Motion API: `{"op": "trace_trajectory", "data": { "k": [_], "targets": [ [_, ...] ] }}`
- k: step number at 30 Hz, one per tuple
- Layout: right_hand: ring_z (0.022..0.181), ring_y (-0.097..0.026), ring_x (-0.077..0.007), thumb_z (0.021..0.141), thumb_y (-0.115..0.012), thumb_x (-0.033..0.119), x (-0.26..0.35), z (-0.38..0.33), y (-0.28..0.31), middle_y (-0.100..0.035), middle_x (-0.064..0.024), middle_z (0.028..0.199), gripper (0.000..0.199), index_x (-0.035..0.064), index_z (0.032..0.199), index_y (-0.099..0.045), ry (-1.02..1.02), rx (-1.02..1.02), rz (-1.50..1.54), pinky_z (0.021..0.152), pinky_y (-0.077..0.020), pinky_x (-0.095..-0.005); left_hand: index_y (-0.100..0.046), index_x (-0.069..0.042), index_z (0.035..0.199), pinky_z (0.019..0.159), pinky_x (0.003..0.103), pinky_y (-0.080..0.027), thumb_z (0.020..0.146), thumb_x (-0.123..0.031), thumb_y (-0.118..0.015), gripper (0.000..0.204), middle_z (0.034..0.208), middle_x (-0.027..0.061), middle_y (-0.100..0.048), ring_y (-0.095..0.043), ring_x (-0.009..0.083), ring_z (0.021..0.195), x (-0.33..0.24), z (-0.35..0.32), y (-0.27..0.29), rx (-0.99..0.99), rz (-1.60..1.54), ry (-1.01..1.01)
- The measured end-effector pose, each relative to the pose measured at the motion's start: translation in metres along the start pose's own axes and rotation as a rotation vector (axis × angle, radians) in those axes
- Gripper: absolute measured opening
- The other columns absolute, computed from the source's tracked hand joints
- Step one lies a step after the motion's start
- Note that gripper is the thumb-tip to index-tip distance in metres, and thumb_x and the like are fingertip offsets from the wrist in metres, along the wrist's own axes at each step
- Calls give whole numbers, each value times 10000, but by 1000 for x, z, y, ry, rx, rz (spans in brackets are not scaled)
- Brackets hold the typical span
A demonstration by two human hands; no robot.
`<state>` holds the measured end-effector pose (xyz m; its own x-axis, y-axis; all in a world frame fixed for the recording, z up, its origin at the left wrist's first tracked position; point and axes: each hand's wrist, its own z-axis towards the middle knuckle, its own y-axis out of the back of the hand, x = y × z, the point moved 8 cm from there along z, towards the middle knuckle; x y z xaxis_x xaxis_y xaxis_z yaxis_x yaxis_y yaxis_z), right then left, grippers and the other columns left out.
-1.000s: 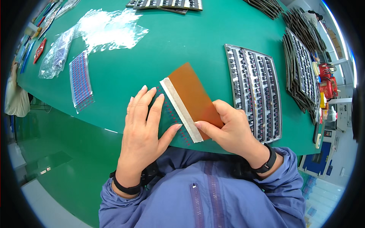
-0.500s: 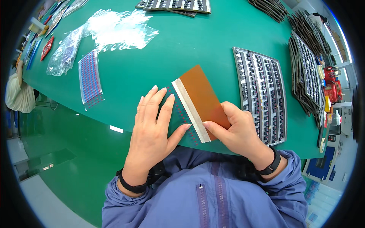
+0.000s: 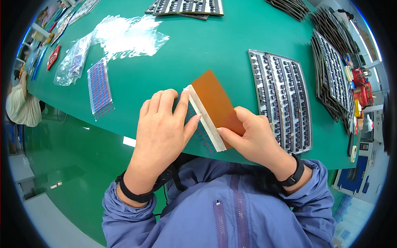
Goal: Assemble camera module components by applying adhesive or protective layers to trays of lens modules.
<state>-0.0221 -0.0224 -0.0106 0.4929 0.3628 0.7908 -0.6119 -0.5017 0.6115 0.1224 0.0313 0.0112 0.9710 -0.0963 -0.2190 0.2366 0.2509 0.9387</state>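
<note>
An orange-brown flat board [image 3: 219, 105] with a pale tape-like strip [image 3: 205, 118] along its left edge lies tilted before me. From under the strip shows a clear film with rows of red and blue dots [image 3: 203, 138]. My right hand [image 3: 256, 134] grips the board's lower right part, thumb on top near the strip, the other fingers at the far edge. My left hand [image 3: 165, 120] lies over the dotted film, index fingertip at the strip's upper end and thumb tip on its left edge, thumb and index apart. The other fingers are bent, their tips partly hidden.
A tray of small black parts [image 3: 283, 103] lies right of the board on the green table [image 3: 198, 45]. Trays are stacked at the far right [image 3: 331, 74]. Dotted sheets [image 3: 100, 87], clear plastic bags [image 3: 74, 62] and a red tool [image 3: 53, 57] lie left.
My left hand has bent its fingers and come onto the strip, covering more of the dotted film. The right hand keeps its grip on the board; the view has shifted slightly.
</note>
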Motion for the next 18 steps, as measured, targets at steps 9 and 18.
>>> {"op": "trace_trajectory", "data": {
  "k": [9,18],
  "targets": [
    [575,-587,-407,802,-679,165,-1,0,0,-562,-218,603,277,-10,784,-465,81,-61,-19,495,-452,-445,-608,4,1155,894,436,-424,699,-300,-757,568,1074,126,-493,-503,298,1074,-52,-37,4,81,2,-215],
    [528,-608,-316,799,-697,155,0,2,4,-571,-208,621,297,-16,767,-457,18,-40,-63,472,-438,-361,-659,-75,1128,923,452,-422,704,-365,-737,519,1062,103,-483,-508,277,1057,-75,-59,4,189,-58,-301]
  ]
}}
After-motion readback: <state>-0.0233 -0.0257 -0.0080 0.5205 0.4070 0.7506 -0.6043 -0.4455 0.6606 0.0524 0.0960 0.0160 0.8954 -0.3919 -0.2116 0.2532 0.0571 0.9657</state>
